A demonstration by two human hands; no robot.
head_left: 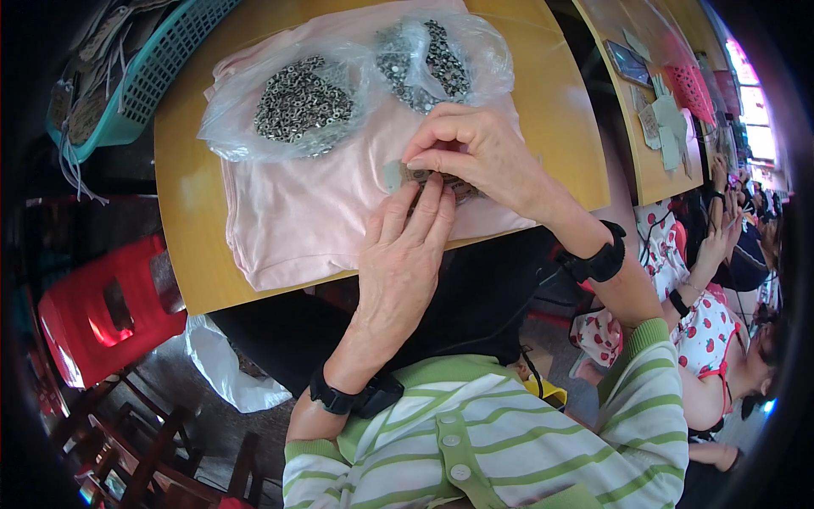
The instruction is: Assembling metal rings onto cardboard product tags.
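Note:
My left hand (400, 242) lies with its fingers stretched out over small brown tags (414, 176), its fingertips resting on them. My right hand (475, 153) is closed in a pinch, thumb against forefinger, just above the tags' left end; whatever is between the fingertips is too small or hidden to make out. A pale grey-green flat piece (392, 176) shows beside the tags. Beneath everything is a folded pink cloth (292, 216). Beyond my hands, one clear plastic bag holds small metal rings (303, 102); another holds small metal pieces (445, 68).
The cloth lies on a yellow wooden table (199, 254). A teal basket (144, 93) with tags and strings stands at the far left, above a red chair (106, 310). To the right, another table holds a phone (628, 64), pale tags (667, 127) and a pink basket (691, 89); people sit beside it.

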